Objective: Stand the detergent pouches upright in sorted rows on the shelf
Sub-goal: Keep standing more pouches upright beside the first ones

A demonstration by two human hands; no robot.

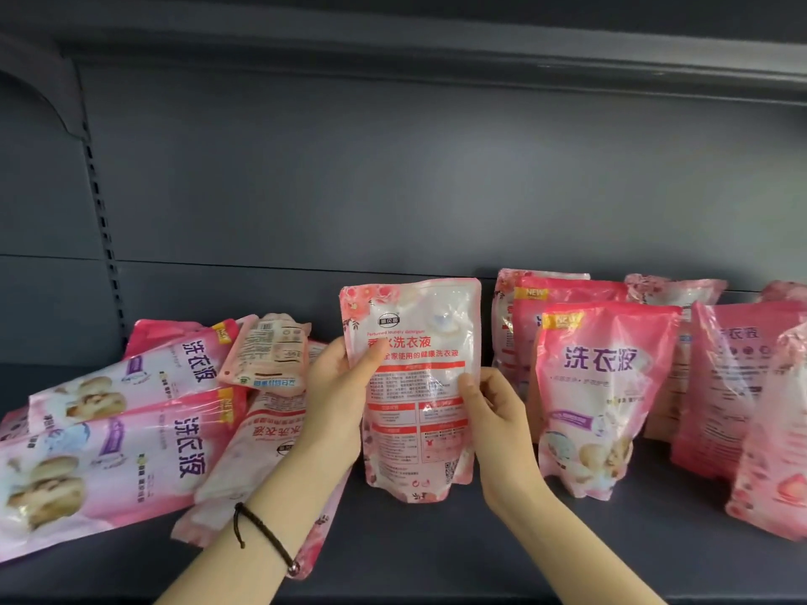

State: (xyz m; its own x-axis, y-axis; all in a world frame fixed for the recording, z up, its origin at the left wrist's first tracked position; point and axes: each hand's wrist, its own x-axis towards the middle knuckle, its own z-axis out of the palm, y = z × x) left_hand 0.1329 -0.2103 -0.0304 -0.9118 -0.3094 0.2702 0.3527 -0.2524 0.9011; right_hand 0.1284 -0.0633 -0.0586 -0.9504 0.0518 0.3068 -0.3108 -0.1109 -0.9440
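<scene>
I hold a pale pink floral detergent pouch upright in the middle of the dark shelf, its printed back towards me. My left hand grips its left edge, thumb on the front. My right hand grips its right edge. The pouch's bottom sits at or just above the shelf floor. To the right, several pink pouches stand upright in rows. To the left, several pouches lie flat in a loose heap.
The shelf's grey back panel rises behind everything, with a slotted upright at the left. An upper shelf overhangs the space. A dark cord bracelet is on my left wrist.
</scene>
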